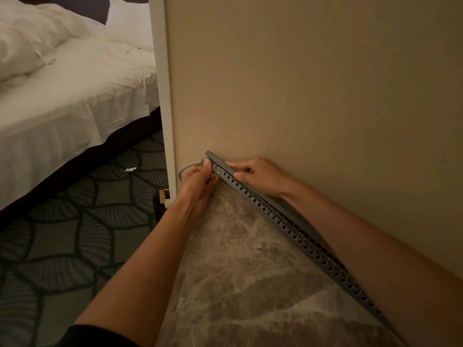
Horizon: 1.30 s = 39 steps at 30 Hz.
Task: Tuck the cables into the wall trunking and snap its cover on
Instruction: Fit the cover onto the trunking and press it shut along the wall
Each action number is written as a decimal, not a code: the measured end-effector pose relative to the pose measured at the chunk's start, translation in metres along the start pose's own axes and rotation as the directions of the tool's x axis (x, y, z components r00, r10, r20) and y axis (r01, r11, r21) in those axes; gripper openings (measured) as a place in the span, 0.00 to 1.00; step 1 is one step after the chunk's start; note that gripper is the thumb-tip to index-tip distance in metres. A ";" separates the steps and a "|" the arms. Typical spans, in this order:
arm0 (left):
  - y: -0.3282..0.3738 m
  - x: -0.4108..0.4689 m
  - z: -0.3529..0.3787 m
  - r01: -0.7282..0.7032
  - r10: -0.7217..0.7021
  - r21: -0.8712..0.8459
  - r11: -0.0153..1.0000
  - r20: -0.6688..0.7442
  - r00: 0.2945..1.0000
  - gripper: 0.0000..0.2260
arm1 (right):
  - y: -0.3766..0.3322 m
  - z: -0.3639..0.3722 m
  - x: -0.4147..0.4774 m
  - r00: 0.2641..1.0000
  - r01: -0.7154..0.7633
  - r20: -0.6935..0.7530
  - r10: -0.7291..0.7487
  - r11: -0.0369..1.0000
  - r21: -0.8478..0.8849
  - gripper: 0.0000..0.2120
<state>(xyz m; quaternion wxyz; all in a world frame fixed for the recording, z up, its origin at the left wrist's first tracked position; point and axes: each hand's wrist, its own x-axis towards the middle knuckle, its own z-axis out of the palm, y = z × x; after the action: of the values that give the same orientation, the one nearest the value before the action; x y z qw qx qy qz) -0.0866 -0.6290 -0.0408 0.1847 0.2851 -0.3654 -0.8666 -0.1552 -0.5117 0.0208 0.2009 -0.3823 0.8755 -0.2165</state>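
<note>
Right now the left hand (199,182) is pinched shut at the far end of the trunking (275,211), thumb on the slotted face, fingers curled around what looks like the cable (186,169) where it loops out pale grey toward the white corner trim (166,121) — exact contact is hidden by the knuckles. The right hand (260,175) is just beside it, fingers closed over the top edge of the cover (220,160), pressing it against the wall (313,83). The trunking runs along the foot of the wall on the marble-look floor (250,271), from that corner back under the right forearm. My read: cover is being seated at the end and isn't snapped yet. To do it well, get the cable fully inside the channel before pressing — any bit sitting over a slot finger will stop the lip latching. Feed the slack in with the left hand and hold it down flat. Start the cover at this end, square to the channel, then walk the right hand along it, pressing as you go. Can't tell if more cables lie inside further down; check before closing. Risk: pinching the cable at the exit bend.
</note>
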 end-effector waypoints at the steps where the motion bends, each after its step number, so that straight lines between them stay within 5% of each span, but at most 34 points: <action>1: 0.000 0.000 0.000 -0.002 0.002 0.002 1.000 -0.004 1.000 0.10 | 0.000 0.001 0.001 1.000 0.000 0.008 0.000 1.000 -0.018 0.20; 8: 0.000 -0.001 -0.001 -0.003 0.003 0.101 0.995 0.002 1.000 0.11 | 0.002 0.015 0.000 0.997 -0.014 0.073 0.011 0.999 0.044 0.21; 16: 0.002 -0.002 -0.002 0.006 -0.005 0.047 0.999 -0.016 1.000 0.11 | 0.000 0.026 0.001 0.997 -0.040 0.060 0.038 0.999 0.028 0.21; 22: 0.004 -0.007 -0.002 0.020 -0.020 -0.011 1.000 -0.024 1.000 0.10 | 0.002 0.034 0.002 0.995 -0.091 0.071 0.077 0.971 0.221 0.21; 29: 0.001 -0.005 -0.001 -0.019 0.020 0.016 1.000 -0.038 0.999 0.12 | -0.001 0.036 -0.002 0.993 -0.102 0.078 0.086 0.965 0.243 0.22; 33: 0.000 -0.004 -0.002 -0.015 0.016 0.021 1.000 -0.027 1.000 0.12 | -0.007 0.036 -0.009 0.996 -0.060 0.072 0.058 0.998 0.016 0.30; 35: -0.001 -0.003 -0.002 -0.012 0.012 0.008 1.000 -0.020 1.000 0.12 | -0.009 0.037 -0.009 0.998 -0.056 0.033 0.061 0.990 -0.127 0.26; 39: -0.001 0.001 -0.008 0.011 -0.011 -0.062 0.998 -0.003 1.000 0.13 | -0.012 0.038 -0.012 0.999 -0.051 -0.023 0.048 0.987 -0.150 0.18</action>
<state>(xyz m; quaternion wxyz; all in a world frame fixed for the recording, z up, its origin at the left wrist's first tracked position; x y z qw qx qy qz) -0.0824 -0.6336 -0.0467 0.1892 0.2827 -0.3365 -0.8781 -0.1210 -0.5185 -0.0020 0.1686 -0.3725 0.9004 -0.1484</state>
